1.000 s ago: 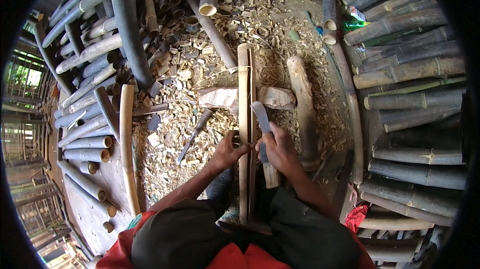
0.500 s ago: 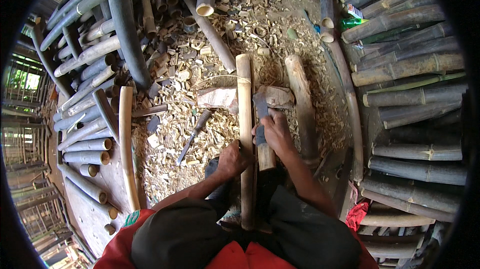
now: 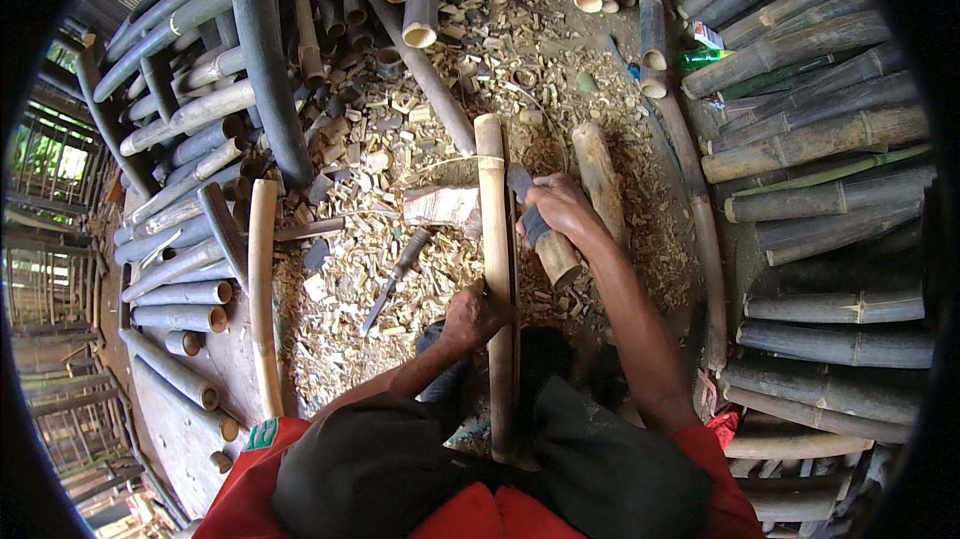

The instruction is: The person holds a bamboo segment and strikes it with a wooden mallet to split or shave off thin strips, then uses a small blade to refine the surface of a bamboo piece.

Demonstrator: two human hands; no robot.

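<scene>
Left hand (image 3: 474, 318) grips bamboo pole (image 3: 492, 199); right hand (image 3: 562, 207) holds knife (image 3: 537, 226) (one white label (image 3: 707, 36), illegibly small).

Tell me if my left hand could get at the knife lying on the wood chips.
Probably yes: the knife lies ahead and left of your left hand, with nothing visible between them. But that hand holds the bamboo piece, so it would need to let go.
</scene>
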